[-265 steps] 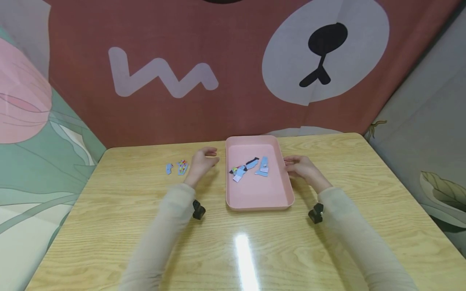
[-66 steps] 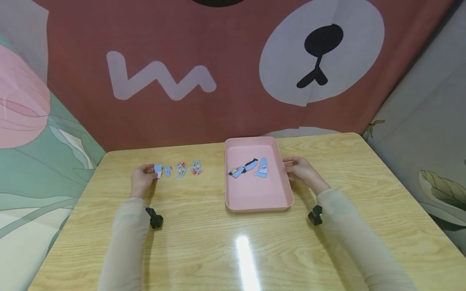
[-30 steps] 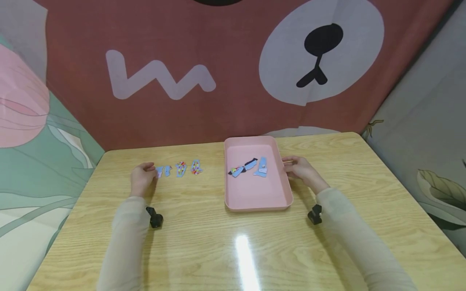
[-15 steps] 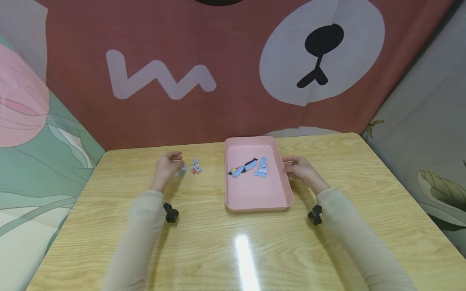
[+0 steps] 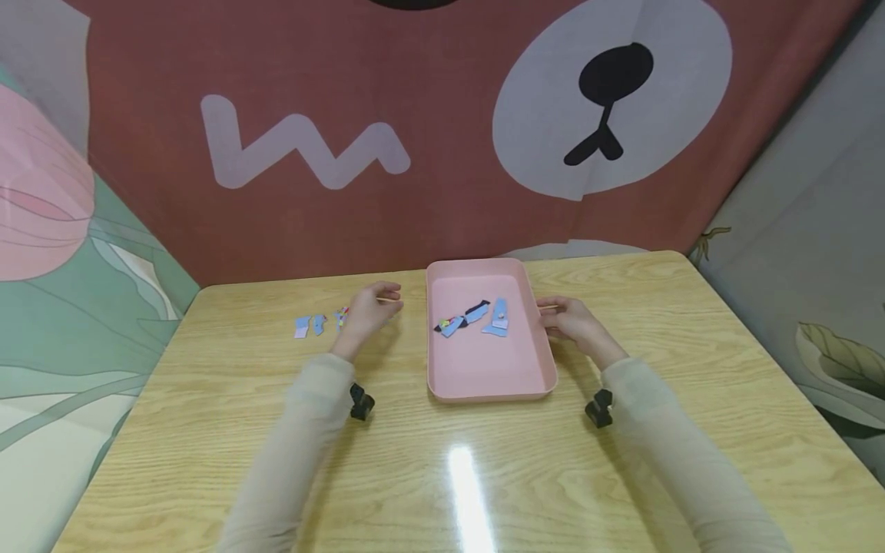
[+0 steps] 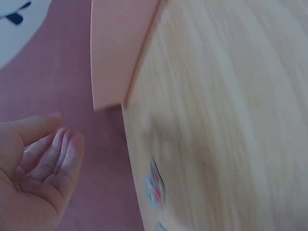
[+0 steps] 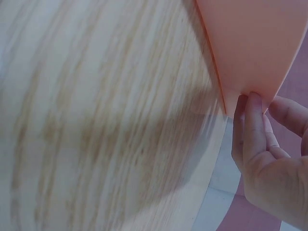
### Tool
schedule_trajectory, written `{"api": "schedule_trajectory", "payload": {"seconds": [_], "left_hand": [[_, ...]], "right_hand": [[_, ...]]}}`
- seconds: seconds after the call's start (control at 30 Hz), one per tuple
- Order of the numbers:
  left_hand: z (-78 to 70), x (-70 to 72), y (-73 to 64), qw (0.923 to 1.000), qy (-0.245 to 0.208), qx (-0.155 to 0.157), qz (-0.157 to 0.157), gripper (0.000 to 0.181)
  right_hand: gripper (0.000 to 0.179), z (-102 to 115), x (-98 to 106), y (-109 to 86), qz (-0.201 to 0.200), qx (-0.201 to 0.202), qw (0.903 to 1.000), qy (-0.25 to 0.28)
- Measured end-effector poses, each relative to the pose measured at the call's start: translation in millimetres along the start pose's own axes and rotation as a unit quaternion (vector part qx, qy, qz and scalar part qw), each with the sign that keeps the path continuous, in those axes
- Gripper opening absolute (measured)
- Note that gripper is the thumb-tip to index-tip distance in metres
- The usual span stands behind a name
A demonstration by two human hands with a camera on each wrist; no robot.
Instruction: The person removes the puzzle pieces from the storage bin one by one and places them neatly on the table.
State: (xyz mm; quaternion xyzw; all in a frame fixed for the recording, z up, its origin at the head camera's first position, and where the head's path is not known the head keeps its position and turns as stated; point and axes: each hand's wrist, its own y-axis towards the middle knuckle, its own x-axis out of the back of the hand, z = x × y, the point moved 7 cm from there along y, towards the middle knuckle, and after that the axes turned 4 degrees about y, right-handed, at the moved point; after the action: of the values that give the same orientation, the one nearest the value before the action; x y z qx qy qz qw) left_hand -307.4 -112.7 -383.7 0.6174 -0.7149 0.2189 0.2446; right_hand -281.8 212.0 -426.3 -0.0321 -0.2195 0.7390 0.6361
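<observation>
My left hand [image 5: 372, 313] is in the air over the table, just left of the pink tray [image 5: 491, 370], its fingers loosely bent with nothing between them. In the left wrist view, the same hand [image 6: 41, 168] shows a bare palm. My right hand [image 5: 572, 319] rests its fingertips against the tray's right side; in the right wrist view, straight fingers [image 7: 254, 125] touch the outer wall. Inside the tray lie several flat, irregular puzzle-like pieces: a dark-edged blue one [image 5: 477, 312], a colourful one [image 5: 449, 326] and blue ones [image 5: 499, 315].
Left of my left hand, a row of flat pieces lies on the wooden table [image 5: 429, 461]: a blue and lilac one [image 5: 302, 326], a small blue one [image 5: 319, 324] and a colourful one [image 5: 341, 316] partly hidden by the hand. A printed cloth [image 5: 311, 230] hangs behind the table.
Two more pieces lie in the table row than at first, and the tray holds fewer. My left hand has left the row's left end and moved right toward the tray. My right hand stays.
</observation>
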Motion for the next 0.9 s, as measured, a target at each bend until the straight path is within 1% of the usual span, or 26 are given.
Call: {"api": "schedule_trajectory", "payload": {"seconds": [0.13, 0.23, 0.37, 0.5, 0.63, 0.9], "left_hand": [[-17.2, -15.5, 1.7, 0.9997, 0.002, -0.025, -0.001, 0.034], [-27.9, -27.8, 2.4, 0.9993, 0.009, -0.035, 0.007, 0.033], [-37.0, -44.1, 4.4, 0.9989, 0.015, -0.034, 0.029, 0.033], [-42.7, -57.0, 6.3, 0.9981, 0.02, -0.032, 0.048, 0.034], [-48.4, -63.5, 7.4, 0.9967, 0.043, -0.045, 0.052, 0.033], [-52.7, -70.0, 11.9, 0.9932, 0.086, -0.046, 0.064, 0.033]], "right_hand": [[0.051, -0.5, 0.9, 0.0, 0.0, 0.0, 1.0, 0.006], [0.051, -1.6, 1.1, 0.3, 0.0, 0.001, 1.0, 0.008], [0.051, -2.4, 0.9, 0.3, 0.002, 0.002, 1.0, 0.009], [0.051, -2.5, 1.3, -0.3, 0.002, 0.002, 0.9999, 0.011], [0.051, -1.5, 1.5, -1.7, 0.001, 0.004, 0.9999, 0.014], [0.051, -0.2, 0.4, -1.1, -0.001, 0.003, 0.9999, 0.011]]}}
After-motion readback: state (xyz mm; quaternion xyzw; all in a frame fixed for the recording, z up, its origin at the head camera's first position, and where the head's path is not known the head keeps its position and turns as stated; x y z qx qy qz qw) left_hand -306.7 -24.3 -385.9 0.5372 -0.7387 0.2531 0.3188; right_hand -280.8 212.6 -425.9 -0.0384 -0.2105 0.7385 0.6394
